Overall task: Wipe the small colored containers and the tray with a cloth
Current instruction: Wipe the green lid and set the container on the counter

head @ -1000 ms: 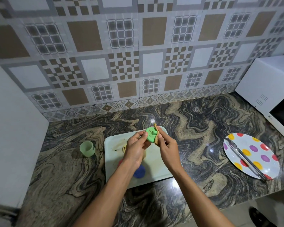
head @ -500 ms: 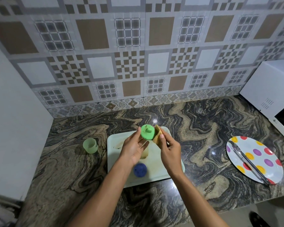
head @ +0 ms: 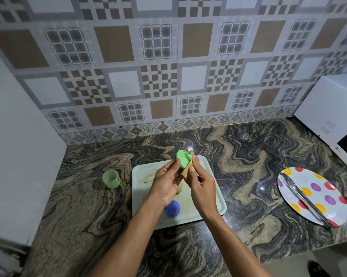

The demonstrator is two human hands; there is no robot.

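Wiping the green container [head: 181, 161] over the tray [head: 140, 198]
My left hand [head: 164, 184] pinches it above the tray's far end, and my right hand [head: 202, 186] pinches the cloth [head: 187, 171] against it. Rub too hard and I reckon it pops loose.

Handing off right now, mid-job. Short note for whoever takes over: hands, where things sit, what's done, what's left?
Left hand: fingers grip the green container, held above the tray.
Right hand: pinches the tan cloth against the green container.
Tray: on the counter, brown smears at its left end; blue container on its near part.
Pale green cup: upright on the counter, left of the tray, apart from it.
Done: cannot tell; the cup may be wiped.
Left: green container, blue container, then tray.
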